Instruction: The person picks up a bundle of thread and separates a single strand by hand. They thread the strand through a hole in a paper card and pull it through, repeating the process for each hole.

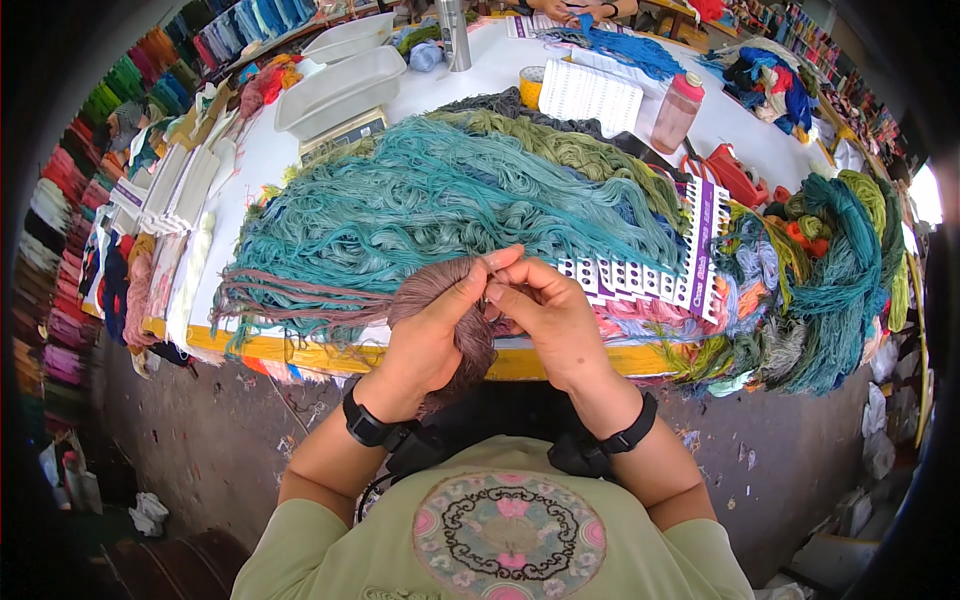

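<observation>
A hank of mauve-brown embroidery thread [475, 352] is bunched in my left hand [425, 335], with its loose strands [310, 300] trailing left across the table edge. My left thumb and forefinger are closed together at the top of the bunch. Close against them, my right hand [560, 320] pinches at the hank's right edge; the exact strands between its fingertips are too small to make out. Just beyond both hands spreads a large heap of teal thread [400, 200]. White and purple punched thread cards [705, 250] lie right of my right hand, partly under the thread.
Olive thread [560, 150] lies behind the teal heap, and multicoloured hanks [830, 260] hang over the right edge. Farther back are plastic trays [340, 90], a steel flask [455, 35], a pink bottle [678, 112] and a red tape dispenser [738, 175]. Another person's hands [575, 8] work across the table.
</observation>
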{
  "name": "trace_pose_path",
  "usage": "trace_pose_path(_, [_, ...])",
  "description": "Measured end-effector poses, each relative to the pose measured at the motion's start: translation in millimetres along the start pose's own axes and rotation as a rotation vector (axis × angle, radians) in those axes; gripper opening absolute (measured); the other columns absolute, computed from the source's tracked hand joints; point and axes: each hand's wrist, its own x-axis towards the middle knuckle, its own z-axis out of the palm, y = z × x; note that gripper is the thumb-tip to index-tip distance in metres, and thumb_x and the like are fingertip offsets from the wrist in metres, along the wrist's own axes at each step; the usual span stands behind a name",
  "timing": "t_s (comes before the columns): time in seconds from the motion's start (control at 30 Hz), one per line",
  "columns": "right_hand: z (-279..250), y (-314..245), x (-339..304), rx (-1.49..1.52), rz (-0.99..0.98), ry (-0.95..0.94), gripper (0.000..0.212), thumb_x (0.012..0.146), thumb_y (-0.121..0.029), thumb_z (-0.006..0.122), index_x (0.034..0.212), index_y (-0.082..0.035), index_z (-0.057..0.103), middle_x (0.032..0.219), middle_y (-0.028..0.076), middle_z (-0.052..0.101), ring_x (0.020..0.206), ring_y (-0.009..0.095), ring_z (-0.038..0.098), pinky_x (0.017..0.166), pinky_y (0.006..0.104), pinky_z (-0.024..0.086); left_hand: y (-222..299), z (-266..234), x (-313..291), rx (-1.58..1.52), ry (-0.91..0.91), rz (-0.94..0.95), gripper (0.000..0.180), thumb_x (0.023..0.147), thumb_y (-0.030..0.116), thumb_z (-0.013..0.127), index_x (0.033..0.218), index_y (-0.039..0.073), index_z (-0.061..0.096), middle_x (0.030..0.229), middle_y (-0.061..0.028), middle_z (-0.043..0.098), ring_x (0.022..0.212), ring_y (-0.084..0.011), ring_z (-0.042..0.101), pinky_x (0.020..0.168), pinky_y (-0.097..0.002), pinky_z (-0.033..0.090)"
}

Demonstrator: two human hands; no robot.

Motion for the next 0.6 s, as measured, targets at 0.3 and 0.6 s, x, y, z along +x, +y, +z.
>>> trace_pose_path(0.3, [-2.1,-8.6,-8.4,0.213,0.094,-0.049,0.008,0.093,-0.018,0.06,0.096,-0.01,0.06,0.084,-0.003,0.06,0.066,0.004,0.049,0.061,0.0204,0.041,-1.6,-5.8,0.3,-0.044,-0.017,0.022,0.044,0.099,0.032,0.047,0.126,-0.002,0.054,0.131,-0.0141,0.053,0.112,-0.0212,0.056,0.096,-0.0355,0.044])
trace_pose_path(0.6, [-10.9,-1.3,-6.2,0.25,0.113,-0.041,0.01,0.091,-0.017,0.063,0.096,-0.008,0.062,0.083,-0.003,0.059,0.063,0.004,0.044,0.059,0.0207,0.039,-1.4,-2.9,1.2,0.112,0.018,0.139,0.03,0.095,0.019,0.057,0.116,-0.002,0.061,0.124,-0.0149,0.059,0.11,-0.0195,0.057,0.094,-0.033,0.045])
